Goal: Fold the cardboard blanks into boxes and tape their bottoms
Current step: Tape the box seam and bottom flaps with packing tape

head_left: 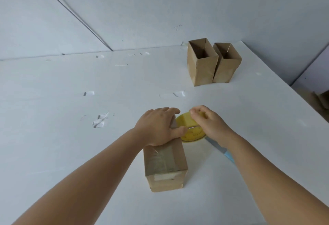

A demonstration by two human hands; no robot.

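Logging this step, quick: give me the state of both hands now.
Left hand: open, pressed flat on the taped cardboard box.
Right hand: fingers closed on the yellow tape roll.

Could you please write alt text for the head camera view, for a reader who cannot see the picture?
A person's left hand presses on a taped cardboard box lying on a white table, while the right hand holds a yellow tape roll beside it. Two finished boxes stand open-topped at the far right, and a blue-handled knife lies near the right forearm.
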